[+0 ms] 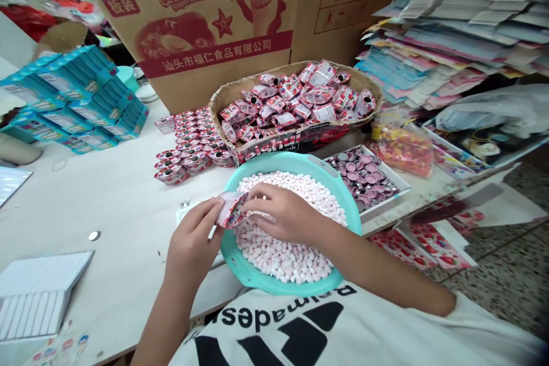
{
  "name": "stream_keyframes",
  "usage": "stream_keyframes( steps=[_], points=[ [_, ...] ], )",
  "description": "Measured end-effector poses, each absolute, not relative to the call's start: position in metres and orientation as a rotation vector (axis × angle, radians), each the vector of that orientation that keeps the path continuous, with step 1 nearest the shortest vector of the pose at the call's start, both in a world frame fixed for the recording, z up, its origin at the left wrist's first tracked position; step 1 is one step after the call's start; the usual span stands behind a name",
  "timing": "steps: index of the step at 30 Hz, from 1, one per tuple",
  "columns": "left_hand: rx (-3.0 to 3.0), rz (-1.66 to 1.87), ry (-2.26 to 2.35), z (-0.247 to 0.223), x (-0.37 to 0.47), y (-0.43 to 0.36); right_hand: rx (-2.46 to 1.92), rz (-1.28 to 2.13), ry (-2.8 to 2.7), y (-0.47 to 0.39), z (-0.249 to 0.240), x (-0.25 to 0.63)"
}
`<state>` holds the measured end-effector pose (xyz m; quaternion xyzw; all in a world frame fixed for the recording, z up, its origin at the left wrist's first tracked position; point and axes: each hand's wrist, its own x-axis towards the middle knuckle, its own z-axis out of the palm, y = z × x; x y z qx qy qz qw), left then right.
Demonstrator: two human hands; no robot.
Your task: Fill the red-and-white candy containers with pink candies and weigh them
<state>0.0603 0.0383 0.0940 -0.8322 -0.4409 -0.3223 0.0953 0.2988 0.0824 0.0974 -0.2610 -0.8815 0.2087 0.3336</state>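
Note:
My left hand grips a small strawberry-printed candy box between thumb and fingers, tilted over the left rim of a turquoise basin. At the right end of that box, my right hand has its fingers bent together; whatever they may hold is too small to make out. Pale pink and white candies fill much of the basin beneath both hands. Beyond it, a cut-down cardboard carton holds many similar printed boxes. More of them stand in rows to its left.
Right of the basin lies a white tray of round pink-and-silver caps, beside a bag of orange-yellow sweets. Blue boxes are stacked at left. A large brown carton and paper stacks stand behind. One loose cap lies left.

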Motion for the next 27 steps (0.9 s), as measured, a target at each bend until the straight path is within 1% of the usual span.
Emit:
stream_keyframes(
  steps=[6, 9, 13, 19, 27],
  points=[
    [-2.465, -0.944, -1.26, 0.096, 0.063, 0.04, -0.789, 0.269, -2.408, 0.08, 0.093, 0.295],
    [-2.453, -0.972, -1.299, 0.097, 0.063, 0.04, -0.85, 0.221, -2.475, 0.078, 0.096, 0.293],
    [-2.457, -0.971, -1.324, 0.096, 0.065, 0.041, -0.905, 0.278, -2.519, 0.076, 0.099, 0.291],
    [-2.465, -1.008, -1.356, 0.091, 0.069, 0.04, -0.846, 0.489, -2.413, 0.081, 0.1, 0.295],
    [-2.461, -1.034, -1.402, 0.085, 0.066, 0.039, -0.805, 0.623, -2.336, 0.082, 0.1, 0.297]
  ],
)
